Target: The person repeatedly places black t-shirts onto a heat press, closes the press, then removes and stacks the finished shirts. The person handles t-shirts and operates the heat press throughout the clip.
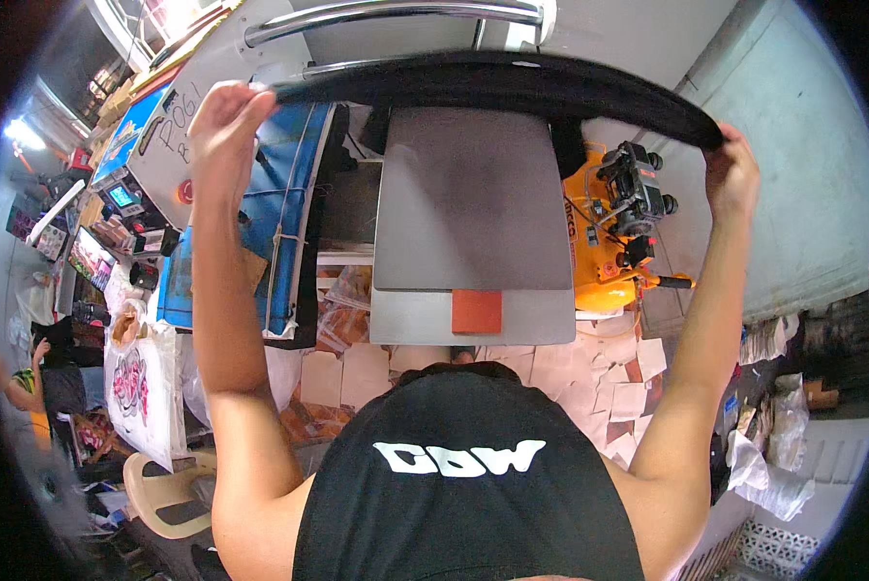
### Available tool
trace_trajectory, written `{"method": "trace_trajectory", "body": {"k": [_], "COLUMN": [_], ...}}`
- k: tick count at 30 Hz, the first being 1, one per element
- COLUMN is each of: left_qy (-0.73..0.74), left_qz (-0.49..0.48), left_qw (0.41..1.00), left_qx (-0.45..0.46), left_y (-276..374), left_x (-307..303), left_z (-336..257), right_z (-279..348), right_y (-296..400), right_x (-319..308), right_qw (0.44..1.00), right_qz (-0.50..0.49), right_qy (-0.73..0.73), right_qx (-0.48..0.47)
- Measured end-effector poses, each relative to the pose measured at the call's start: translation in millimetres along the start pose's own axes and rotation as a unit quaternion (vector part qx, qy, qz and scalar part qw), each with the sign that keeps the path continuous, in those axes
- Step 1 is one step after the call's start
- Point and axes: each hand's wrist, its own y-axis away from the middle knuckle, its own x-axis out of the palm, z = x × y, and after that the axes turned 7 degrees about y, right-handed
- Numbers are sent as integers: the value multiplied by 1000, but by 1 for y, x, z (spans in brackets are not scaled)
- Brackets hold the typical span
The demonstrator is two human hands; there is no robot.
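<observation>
A black fabric garment [470,83] is stretched in the air between both hands, slightly blurred. My left hand [231,116] pinches its left end, and my right hand [730,167] grips its right end. Below the cloth lies the flat grey platen of a heat press [474,203], directly before me. On the lighter near edge of the platen [405,319] rests a red-orange square [476,312]. Part of the black cloth hangs behind the far end of the platen.
A blue-topped table [289,218] with string across it stands left. At right is an orange air compressor [608,247]. Chromed handle bars [398,18] cross the top. Paper sheets [325,378] cover the floor; a plastic chair [140,501] and another person [31,392] are at far left.
</observation>
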Motion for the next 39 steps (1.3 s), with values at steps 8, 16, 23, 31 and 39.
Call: {"method": "trace_trajectory", "body": {"k": [8,16,23,31,39], "left_qy": [-186,80,108,-443,-515], "left_qz": [-99,-225,-199,24,272], "left_qw": [963,798,798,870,813], "left_qx": [-166,-553,-558,-214,-19], "left_y": [174,285,314,262,56], "left_x": [16,-22,-49,8,128], "left_z": [29,101,99,136,333], "right_z": [-78,-189,-171,-198,-300], "right_y": [192,261,273,266,61], "right_x": [-41,-67,-83,-65,171], "right_qw": [975,890,903,800,778], "right_qz": [-62,-45,-37,59,251], "right_qy": [157,6,-41,528,564], "right_qx": [142,454,425,279,-121]}}
